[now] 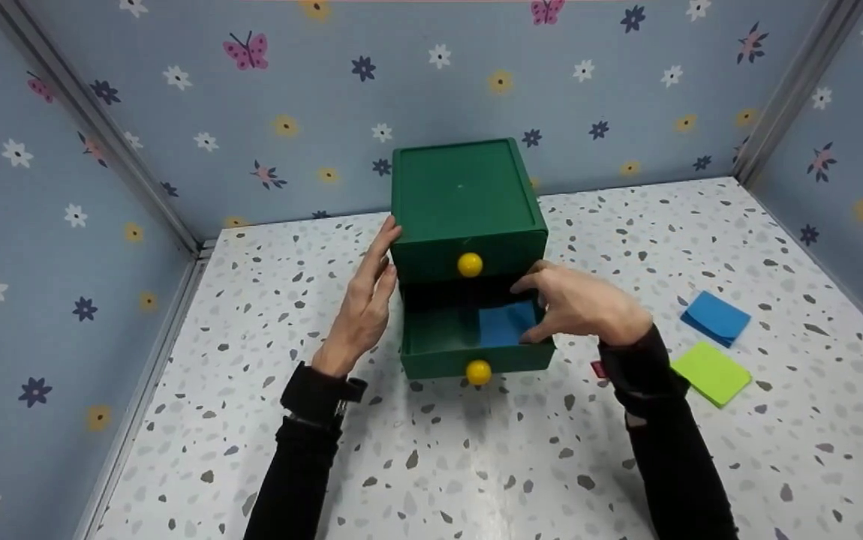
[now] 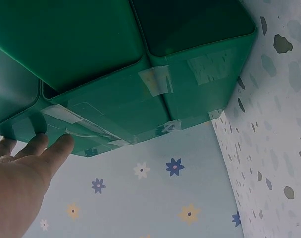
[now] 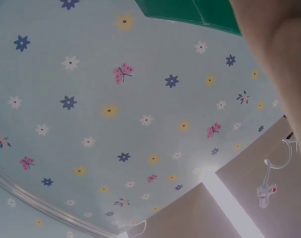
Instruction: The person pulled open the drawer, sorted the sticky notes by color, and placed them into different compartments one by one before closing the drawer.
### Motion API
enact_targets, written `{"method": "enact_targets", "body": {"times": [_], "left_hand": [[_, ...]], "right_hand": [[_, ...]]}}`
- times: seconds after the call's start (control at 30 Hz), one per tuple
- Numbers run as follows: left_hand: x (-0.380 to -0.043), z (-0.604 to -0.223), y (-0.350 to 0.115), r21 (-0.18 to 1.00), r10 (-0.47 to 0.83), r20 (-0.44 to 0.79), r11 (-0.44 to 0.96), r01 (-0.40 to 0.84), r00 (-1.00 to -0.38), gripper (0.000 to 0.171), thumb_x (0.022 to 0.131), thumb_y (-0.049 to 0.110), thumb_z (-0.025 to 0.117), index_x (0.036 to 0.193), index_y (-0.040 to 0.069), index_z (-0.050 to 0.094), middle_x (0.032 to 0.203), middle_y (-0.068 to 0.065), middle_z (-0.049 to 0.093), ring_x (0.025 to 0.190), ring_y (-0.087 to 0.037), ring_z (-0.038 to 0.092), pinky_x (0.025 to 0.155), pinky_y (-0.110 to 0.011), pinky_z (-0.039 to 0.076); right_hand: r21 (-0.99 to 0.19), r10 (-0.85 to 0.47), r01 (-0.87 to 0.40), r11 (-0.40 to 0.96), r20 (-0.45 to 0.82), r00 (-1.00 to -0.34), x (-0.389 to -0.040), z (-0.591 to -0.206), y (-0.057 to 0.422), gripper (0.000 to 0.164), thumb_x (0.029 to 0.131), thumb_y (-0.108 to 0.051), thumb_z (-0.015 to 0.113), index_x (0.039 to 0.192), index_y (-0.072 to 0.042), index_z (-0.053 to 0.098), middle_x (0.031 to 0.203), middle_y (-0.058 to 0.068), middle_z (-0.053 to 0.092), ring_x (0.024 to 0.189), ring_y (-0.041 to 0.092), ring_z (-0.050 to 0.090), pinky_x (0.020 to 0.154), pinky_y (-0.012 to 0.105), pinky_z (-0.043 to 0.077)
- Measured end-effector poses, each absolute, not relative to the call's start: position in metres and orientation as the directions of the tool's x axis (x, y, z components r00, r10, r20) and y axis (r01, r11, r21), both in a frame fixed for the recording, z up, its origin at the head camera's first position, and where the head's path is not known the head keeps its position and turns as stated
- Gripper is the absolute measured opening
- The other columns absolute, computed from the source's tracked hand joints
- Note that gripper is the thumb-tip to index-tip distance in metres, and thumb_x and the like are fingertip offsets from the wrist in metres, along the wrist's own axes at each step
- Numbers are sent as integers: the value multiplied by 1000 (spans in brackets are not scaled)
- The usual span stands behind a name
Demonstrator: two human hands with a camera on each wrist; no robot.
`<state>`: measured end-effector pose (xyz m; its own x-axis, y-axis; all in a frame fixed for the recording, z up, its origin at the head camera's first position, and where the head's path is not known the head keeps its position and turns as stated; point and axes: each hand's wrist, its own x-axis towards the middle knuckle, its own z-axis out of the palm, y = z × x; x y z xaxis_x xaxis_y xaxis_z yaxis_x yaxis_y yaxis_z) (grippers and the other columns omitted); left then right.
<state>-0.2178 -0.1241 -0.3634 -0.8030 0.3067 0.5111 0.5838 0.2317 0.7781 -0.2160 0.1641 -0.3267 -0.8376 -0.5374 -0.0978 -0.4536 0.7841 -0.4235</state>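
Observation:
A green two-drawer cabinet with yellow round knobs stands against the wall, its lower drawer pulled out. Flat inside that drawer, toward its right side, lies a blue paper square. My right hand reaches over the drawer's right wall, thumb over the paper's edge and forefinger apart from it, farther back. My left hand rests with extended fingers along the cabinet's left side. In the left wrist view, the left fingers lie against the side, where clear tape shows.
To the right on the speckled table lie a blue pad of paper squares and a lime-green one. A small red piece lies beside the right wrist. Flower-patterned walls enclose the back and sides.

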Motion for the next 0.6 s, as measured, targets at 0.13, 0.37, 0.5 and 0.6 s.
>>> {"method": "enact_targets", "body": {"times": [0.13,0.37,0.5,0.6], "left_hand": [[-218,-363,-124,777,307,506,243,581,-806,47,102,4,31,149,1,23,159,-15,11,148,-24,13,119,-45,21],[-224,-371,-125,773,301,519,234,590,-800,48,102,3,31,149,3,24,160,-13,12,148,-23,13,119,-46,20],[-235,-385,-127,762,290,535,239,601,-793,49,102,6,32,150,12,25,160,-5,12,148,-19,13,119,-47,21],[-241,-392,-129,752,290,547,240,613,-785,48,103,11,32,150,18,25,160,1,13,148,-15,14,119,-43,22]], "right_hand": [[-434,-531,-442,785,-104,-841,-215,-325,165,66,75,-32,79,131,-5,55,126,13,54,87,21,54,77,32,47],[-437,-511,-440,785,-56,-858,-211,-316,178,54,84,-33,70,131,-10,55,123,9,57,95,21,55,80,31,47],[-467,-502,-433,771,-28,-865,-212,-313,193,50,86,-31,68,131,-12,55,122,7,58,99,22,55,84,33,47],[-488,-480,-417,766,-3,-877,-214,-309,208,50,86,-31,69,130,-12,56,121,8,59,99,22,55,82,34,47]]}}
